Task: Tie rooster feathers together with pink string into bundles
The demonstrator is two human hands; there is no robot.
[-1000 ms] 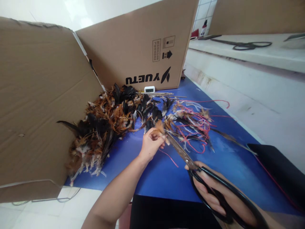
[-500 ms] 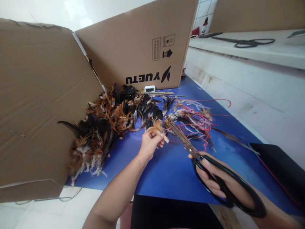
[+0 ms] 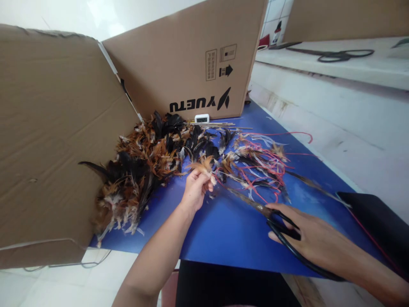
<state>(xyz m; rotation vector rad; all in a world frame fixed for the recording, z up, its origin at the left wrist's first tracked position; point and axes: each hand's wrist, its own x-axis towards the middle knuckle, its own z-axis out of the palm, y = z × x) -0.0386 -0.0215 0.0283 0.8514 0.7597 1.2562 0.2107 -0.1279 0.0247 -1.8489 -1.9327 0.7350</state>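
Note:
My left hand pinches a small tuft of orange-brown feathers with pale fluffy ends, held above the blue tabletop. A thin red string trails from the tuft toward the right. In my right hand is a pair of black-handled scissors, its blades pointing left toward the string, with the tips a little apart from my left hand. A tangle of red string with pale strips and feathers lies just beyond the scissors. Behind my left hand spreads a large pile of brown and black feathers.
Cardboard panels stand at the left and back. A small white digital display and thin sticks lie by the back panel. A black flat object rests at the right edge. Another pair of scissors lies on the ledge.
My left hand has moved slightly left with the feather tuft. My right hand has turned over the scissors, whose blades have swung lower and flatter.

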